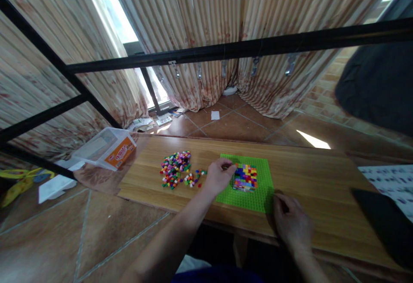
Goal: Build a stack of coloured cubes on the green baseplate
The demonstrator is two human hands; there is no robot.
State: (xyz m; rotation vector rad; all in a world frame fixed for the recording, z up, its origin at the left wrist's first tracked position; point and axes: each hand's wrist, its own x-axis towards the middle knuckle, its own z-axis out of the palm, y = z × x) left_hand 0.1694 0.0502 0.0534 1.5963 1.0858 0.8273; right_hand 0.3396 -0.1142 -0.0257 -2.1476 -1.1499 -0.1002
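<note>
A green studded baseplate [264,188] lies on the wooden table, bearing a low block of multicoloured bricks [245,177]. My left hand [220,174] is at the block's left edge, over the baseplate, its fingertips pinched together; what they hold is too small to make out. At the baseplate's lower right corner, my right hand [292,220] rests on the table's near edge with its fingers curled in; anything inside is hidden. Left of my left hand lie a large pile of small coloured bricks [175,167] and a smaller scatter of them [191,179].
A clear plastic box [108,147] with an orange label stands beyond the table's left end. The wooden table [309,167] extends right, towards a dark object [380,218] and a printed sheet [390,184]. A black metal frame [206,53] crosses before the curtains.
</note>
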